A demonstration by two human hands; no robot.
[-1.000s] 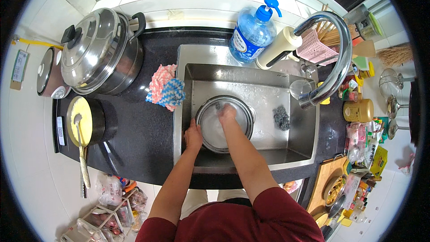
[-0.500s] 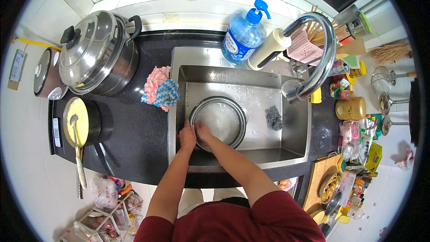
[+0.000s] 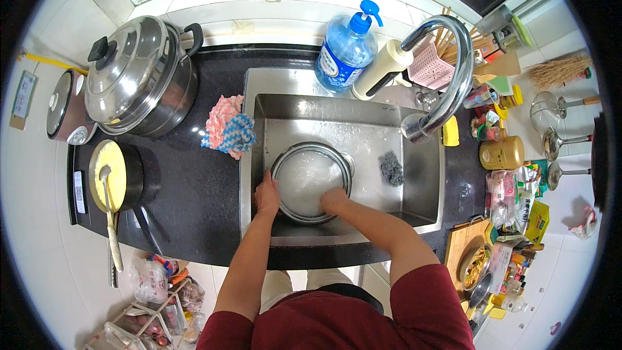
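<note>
A round metal bowl point(image 3: 311, 146) sits in the left part of the steel sink point(image 3: 421, 185), with cloudy, whitish water point(image 3: 304, 178) in it. My left hand point(image 3: 266, 194) grips the bowl's left rim, thumb up along the edge. Over the near right rim reaches my right hand point(image 3: 334, 201), its fingers down in the bowl. Those fingertips are hidden, and whether they hold anything does not show. To the right on the sink floor lies a dark steel-wool scourer point(image 3: 391, 168).
A curved chrome faucet point(image 3: 464, 65) arches over the sink's right end. Behind stands a blue pump bottle point(image 3: 346, 52). A pink and blue cloth point(image 3: 228, 126) lies left of the sink, near a big lidded pot point(image 3: 139, 78) and a pan of yellow food point(image 3: 115, 162).
My right hand has moved right across the bowl, from beside my left hand to the near right rim. My left hand stays at the left rim. The whole view has shifted slightly.
</note>
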